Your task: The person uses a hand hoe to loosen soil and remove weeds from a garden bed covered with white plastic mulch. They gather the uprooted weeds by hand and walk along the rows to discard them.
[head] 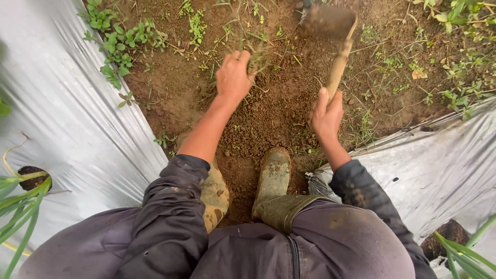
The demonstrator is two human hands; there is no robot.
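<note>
A strip of bare brown soil (268, 111) runs between 2 sheets of silvery plastic mulch (67, 119), with low green weeds (121, 44) scattered along its far end and sides. The person crouches over the furrow in muddy rubber boots (273, 175) and a dark jacket. Green onion-like leaves (20, 206) rise from holes in the plastic at both lower corners.

The left hand (233, 77) reaches forward and down onto the soil, its fingers (243, 58) curled tight around a small tuft of grass (257, 63) that sits at the middle of the furrow, just ahead of the boots. The right hand (326, 116) is wrapped firmly around the wooden handle of a short hoe (338, 62), thumb pointing up along the shaft. The blade (330, 21) is blurred at the top edge of the view, raised just above or touching the ground, and I cannot tell which.

To do this well, I judge the grip on the tuft should sit low, near the base of the stems, so the roots come away rather than the blades snapping. The hoe blade is best kept well apart from the left fingers and worked under the roots at a shallow angle, and away from the plastic edge on the right (413, 137), which would tear easily
</note>
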